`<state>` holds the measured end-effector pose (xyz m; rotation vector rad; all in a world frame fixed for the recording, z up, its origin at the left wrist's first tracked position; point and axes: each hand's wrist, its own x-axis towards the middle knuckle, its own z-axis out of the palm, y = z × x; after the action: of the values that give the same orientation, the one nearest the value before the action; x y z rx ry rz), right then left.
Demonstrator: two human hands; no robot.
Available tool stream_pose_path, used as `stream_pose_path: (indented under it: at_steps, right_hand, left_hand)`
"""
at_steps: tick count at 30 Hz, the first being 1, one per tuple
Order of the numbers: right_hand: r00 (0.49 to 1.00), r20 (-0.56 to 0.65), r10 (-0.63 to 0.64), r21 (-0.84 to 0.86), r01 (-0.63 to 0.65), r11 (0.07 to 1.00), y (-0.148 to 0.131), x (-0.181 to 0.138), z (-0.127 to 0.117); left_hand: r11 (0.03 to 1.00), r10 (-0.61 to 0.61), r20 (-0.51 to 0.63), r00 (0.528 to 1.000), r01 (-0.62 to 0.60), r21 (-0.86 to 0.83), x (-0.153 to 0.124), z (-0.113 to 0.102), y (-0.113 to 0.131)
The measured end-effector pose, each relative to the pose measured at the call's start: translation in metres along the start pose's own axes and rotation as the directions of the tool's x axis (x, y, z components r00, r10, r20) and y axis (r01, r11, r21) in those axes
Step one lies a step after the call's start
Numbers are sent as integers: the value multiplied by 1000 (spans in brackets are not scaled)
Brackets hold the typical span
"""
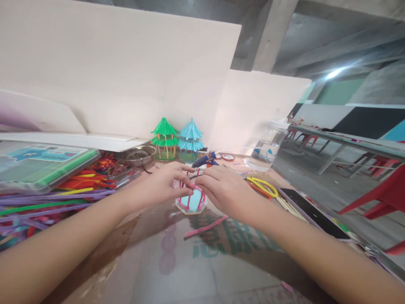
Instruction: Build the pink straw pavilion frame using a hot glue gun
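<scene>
A small model [191,202] with a light blue octagonal base and upright pink sticks stands on the cardboard-covered table [177,261]. My left hand [164,181] closes on it from the left, fingers pinched around the pink sticks. My right hand [221,188] meets it from the right, fingers curled onto the top of the same pink frame. A loose pink strip [205,226] lies just in front of the model. Behind my hands lies a blue glue gun [205,160].
Two finished pavilion models, green [163,138] and blue [190,139], stand by the white wall. Coloured straws [53,198] and a plastic case [41,162] fill the left. A metal bowl [139,155], water bottle [267,145], yellow scissors [264,186], a dark phone [311,211] lie around.
</scene>
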<state>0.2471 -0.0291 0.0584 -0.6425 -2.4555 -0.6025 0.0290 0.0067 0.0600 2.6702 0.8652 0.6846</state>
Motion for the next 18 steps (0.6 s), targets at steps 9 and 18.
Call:
stream_pose_path:
  at_steps: [9, 18]
  right_hand:
    - [1000, 9, -2, 48, 1, 999, 0, 0, -1]
    - [1000, 13, -25, 30, 24, 999, 0, 1, -2]
  left_hand:
    - [999, 32, -15, 999, -32, -1, 0, 1, -2]
    - [1000, 25, -22, 999, -25, -13, 1, 2, -2]
